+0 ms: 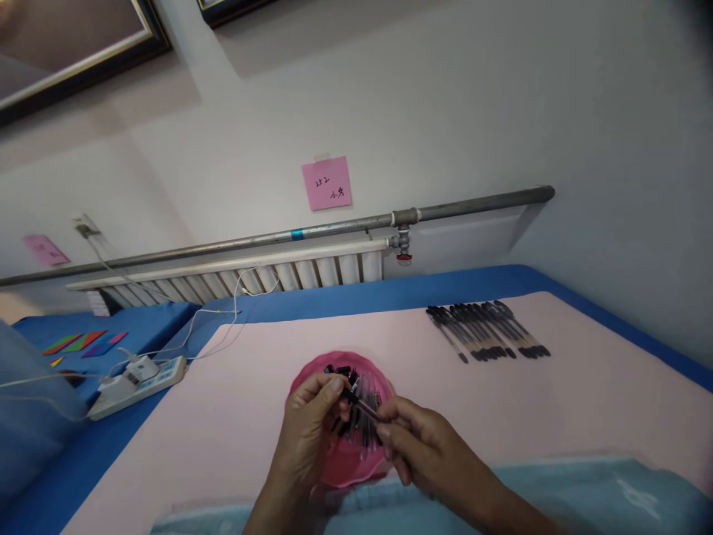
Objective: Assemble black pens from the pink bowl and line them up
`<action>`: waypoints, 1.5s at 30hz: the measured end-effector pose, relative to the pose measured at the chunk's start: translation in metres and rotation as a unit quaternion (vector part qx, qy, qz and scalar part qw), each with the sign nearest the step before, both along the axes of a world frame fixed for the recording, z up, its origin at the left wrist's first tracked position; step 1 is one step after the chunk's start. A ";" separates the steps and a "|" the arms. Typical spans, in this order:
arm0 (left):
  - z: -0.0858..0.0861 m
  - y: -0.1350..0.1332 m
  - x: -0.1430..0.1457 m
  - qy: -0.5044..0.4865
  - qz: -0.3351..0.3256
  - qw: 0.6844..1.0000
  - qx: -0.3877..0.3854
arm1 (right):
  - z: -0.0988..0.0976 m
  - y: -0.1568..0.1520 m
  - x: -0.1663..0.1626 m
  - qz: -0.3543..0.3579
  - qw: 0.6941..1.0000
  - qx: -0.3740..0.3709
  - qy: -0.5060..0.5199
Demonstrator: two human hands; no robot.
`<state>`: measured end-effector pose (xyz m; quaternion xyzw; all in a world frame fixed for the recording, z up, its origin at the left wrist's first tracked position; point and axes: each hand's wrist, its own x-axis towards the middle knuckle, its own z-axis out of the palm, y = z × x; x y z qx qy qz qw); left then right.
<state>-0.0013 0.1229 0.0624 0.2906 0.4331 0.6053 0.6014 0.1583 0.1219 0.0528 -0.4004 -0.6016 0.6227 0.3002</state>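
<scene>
Over a pink basket [339,475], both my hands hold one pen [365,407] between them. My left hand [312,416] pinches its dark upper end, and my right hand [415,438] grips the clear barrel near the other end. Inside the basket lie clear pen barrels [368,438] and small black pen parts [341,371], partly hidden by my fingers. To the right on the pink sheet, several black pens [484,331] lie side by side in a slanted row.
The pink sheet [250,386] covers a blue table [462,286]. At left are a white power strip [161,379] with plugs and cables, coloured flat shapes [83,342] and a person's blue sleeve [33,431]. A radiator [306,271] and pipe [239,249] run along the wall.
</scene>
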 end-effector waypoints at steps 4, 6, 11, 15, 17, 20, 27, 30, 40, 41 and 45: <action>0.000 -0.002 -0.001 -0.012 -0.021 0.999 0.028 | 0.000 -0.001 0.002 0.063 0.976 -0.186 0.097; 0.000 -0.003 -0.004 -0.009 -0.033 0.998 0.045 | 0.002 -0.002 0.002 0.062 0.963 -0.222 0.141; -0.002 0.000 -0.018 0.138 -0.005 0.988 0.066 | 0.009 0.006 0.007 -0.030 0.964 -0.197 0.174; -0.016 0.006 -0.019 0.437 -0.045 0.889 0.132 | 0.010 0.020 0.020 -0.140 0.954 -0.173 0.203; -0.028 0.008 -0.012 0.553 -0.126 0.806 0.173 | 0.010 0.024 0.025 -0.163 0.949 -0.172 0.208; -0.041 0.009 -0.003 0.663 -0.196 0.702 0.170 | 0.009 0.027 0.029 -0.167 0.946 -0.176 0.215; -0.035 0.009 -0.019 0.735 -0.175 0.648 0.098 | 0.008 0.026 0.029 -0.163 0.945 -0.183 0.217; -0.034 0.011 -0.027 0.738 -0.150 0.651 0.091 | 0.010 0.026 0.029 -0.165 0.947 -0.184 0.206; -0.028 0.007 -0.013 0.714 -0.170 0.667 0.129 | 0.008 0.027 0.030 -0.148 0.951 -0.178 0.204; -0.029 0.006 -0.010 0.715 -0.178 0.665 0.125 | 0.008 0.027 0.030 -0.146 0.952 -0.178 0.203; -0.033 0.006 0.001 0.750 -0.204 0.622 0.096 | 0.009 0.026 0.029 -0.142 0.954 -0.173 0.200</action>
